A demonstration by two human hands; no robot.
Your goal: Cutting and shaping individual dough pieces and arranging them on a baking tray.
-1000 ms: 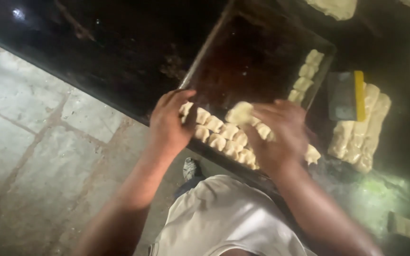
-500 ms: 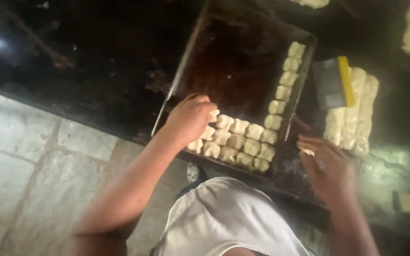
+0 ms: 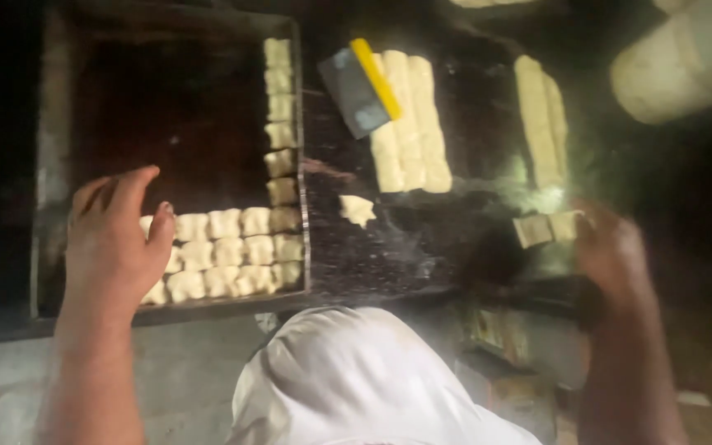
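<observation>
A dark metal baking tray (image 3: 51, 148) lies on the black counter at left. Cut dough pieces (image 3: 232, 251) fill its near right corner in rows, and a single column runs up its right side. My left hand (image 3: 117, 239) rests flat with fingers apart over the left end of those rows, holding nothing. My right hand (image 3: 615, 251) is blurred at far right, touching small dough pieces (image 3: 545, 227) on the counter; whether it grips them I cannot tell. One loose dough piece (image 3: 358, 208) lies between tray and hand.
A scraper with a yellow handle (image 3: 360, 86) lies on long cut dough strips (image 3: 409, 124). More dough strips (image 3: 537, 111) sit further right. A pale rounded lump (image 3: 686, 62) fills the top right corner. My white clothing (image 3: 356, 379) and a stone floor show below.
The view swung right. My left hand slid to the left end of the dough rows. My right hand moved right along the counter to the small dough pieces.
</observation>
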